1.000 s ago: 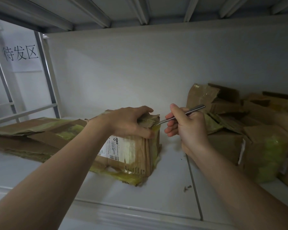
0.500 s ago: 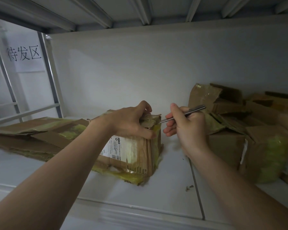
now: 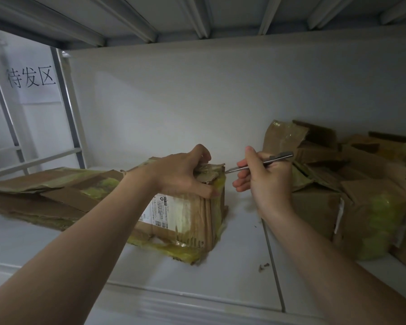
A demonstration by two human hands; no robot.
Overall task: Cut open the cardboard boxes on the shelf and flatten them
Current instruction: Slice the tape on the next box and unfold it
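A worn cardboard box [image 3: 185, 219] with yellow tape and a white shipping label stands on the white shelf [image 3: 232, 266]. My left hand [image 3: 181, 174] grips its top right corner, thumb on the front face and fingers curled over the torn flap. My right hand [image 3: 265, 181] holds a slim metal knife [image 3: 260, 163], and the blade tip touches the box's top right edge by the yellow tape.
Flattened cardboard [image 3: 45, 195] lies on the shelf to the left. A heap of taped boxes [image 3: 352, 191] crowds the right side. Small cardboard scraps [image 3: 263, 266] lie near the shelf's panel seam. A steel upright [image 3: 68, 109] and a sign stand at back left.
My left hand's fingers have lifted and curled further over the box's top flap. The knife tip stays at the top right edge, and the box has barely shifted.
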